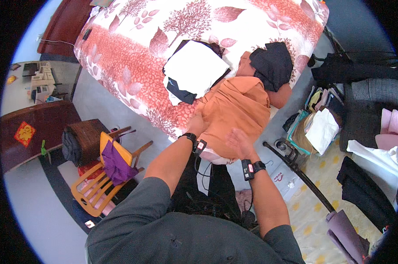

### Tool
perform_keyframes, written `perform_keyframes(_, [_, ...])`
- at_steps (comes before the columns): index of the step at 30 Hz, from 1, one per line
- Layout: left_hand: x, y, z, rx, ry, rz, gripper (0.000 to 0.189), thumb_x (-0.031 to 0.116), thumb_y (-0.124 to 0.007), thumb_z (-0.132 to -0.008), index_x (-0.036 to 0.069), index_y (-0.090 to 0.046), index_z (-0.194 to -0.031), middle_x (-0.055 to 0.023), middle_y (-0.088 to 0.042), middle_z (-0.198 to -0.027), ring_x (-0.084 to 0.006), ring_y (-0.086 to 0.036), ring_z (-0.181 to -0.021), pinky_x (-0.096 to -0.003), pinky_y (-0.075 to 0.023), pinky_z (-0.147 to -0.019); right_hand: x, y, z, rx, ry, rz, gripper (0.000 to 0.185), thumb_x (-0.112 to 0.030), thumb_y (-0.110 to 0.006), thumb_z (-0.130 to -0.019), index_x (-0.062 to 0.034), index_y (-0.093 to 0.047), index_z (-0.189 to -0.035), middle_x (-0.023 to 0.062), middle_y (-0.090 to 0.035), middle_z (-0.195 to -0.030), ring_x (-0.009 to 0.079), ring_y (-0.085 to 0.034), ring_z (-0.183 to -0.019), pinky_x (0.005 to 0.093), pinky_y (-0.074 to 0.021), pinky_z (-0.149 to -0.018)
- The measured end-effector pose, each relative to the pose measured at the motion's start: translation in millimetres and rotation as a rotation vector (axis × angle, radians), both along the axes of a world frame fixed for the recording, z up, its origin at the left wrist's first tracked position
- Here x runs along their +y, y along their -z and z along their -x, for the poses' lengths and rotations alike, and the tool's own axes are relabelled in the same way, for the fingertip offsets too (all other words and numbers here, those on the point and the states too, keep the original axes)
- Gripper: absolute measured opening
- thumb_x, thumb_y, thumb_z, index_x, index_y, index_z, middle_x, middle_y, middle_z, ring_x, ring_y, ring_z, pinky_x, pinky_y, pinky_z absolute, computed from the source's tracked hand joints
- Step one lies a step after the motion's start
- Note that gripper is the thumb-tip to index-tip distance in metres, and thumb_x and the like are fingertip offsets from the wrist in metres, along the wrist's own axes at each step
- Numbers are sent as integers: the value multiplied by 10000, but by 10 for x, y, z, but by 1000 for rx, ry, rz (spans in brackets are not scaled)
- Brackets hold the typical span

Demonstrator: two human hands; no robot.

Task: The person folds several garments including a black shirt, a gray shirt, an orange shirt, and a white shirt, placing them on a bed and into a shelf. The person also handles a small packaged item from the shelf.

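An orange-brown garment (240,109) lies loosely spread at the near corner of a bed (120,62) with a leaf-and-tree print cover. My left hand (198,124) is at the garment's left edge. Its fingertips are partly hidden, so a grip on the cloth cannot be made out. My right hand (240,142) is over the garment's near right part with fingers extended, slightly blurred and holding nothing. Beyond my left hand sits a stack of folded clothes topped by a white garment (197,66). A crumpled black garment (274,67) rests past the orange cloth on the right.
At left, a purple cloth (116,163) drapes over a wooden chair (93,191). Piled folded clothes (321,132) stand right of the bed. A black pole (301,175) slants across the lower right, near a purple cloth (347,234). Cables hang from both my wrists.
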State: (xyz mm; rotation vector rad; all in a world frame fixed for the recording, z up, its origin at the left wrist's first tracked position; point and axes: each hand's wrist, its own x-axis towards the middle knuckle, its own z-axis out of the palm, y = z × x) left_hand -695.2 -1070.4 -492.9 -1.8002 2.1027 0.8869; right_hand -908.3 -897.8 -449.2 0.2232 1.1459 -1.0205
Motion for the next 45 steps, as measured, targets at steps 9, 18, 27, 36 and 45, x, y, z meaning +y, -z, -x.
perform_keyframes(9, [546,-925,399,439,484,222,177,183,-755,-885,56,-719,-1002,-196,-727,-881,-439,-724,-885,-555,-556,-800,-227,-556,-392,269,169,-46,612,-470,-784,-1065,-67,-604,-1490,99,-683,-1419,256,-701,-1242,410,-601,-957])
perform_keyframes(18, [1007,-1347,160,578,525,-16,392,348,-776,-960,57,-716,-1216,-226,-736,-1141,-455,-711,-1068,-551,-570,-915,124,-72,-253,263,355,37,532,-274,-669,-1148,-74,-524,-1619,94,-659,-1548,291,-691,-1343,464,-600,-1104])
perform_keyframes(27, [348,-570,-627,307,257,68,592,468,-815,-943,13,-695,-1302,-279,-741,-1160,-493,-725,-1116,-571,-589,-949,967,-476,-238,285,599,11,626,-299,-688,-1144,-76,-437,-1673,108,-581,-1623,312,-641,-1423,514,-592,-1143])
perform_keyframes(36, [36,779,-454,155,-198,221,1075,647,-880,-842,-93,-497,-1522,-364,-756,-1134,-508,-754,-1112,-526,-610,-983,1325,-593,35,456,513,-21,546,-275,-670,-1151,-1,-536,-1604,124,-629,-1575,288,-665,-1384,452,-571,-1159])
perform_keyframes(45, [429,-422,199,1112,166,-631,544,387,-771,-968,7,-729,-1354,-218,-795,-1230,-419,-768,-1107,-472,-600,-964,893,-694,-359,713,148,87,542,-268,-630,-1169,41,-527,-1602,104,-617,-1613,241,-608,-1426,380,-459,-1225])
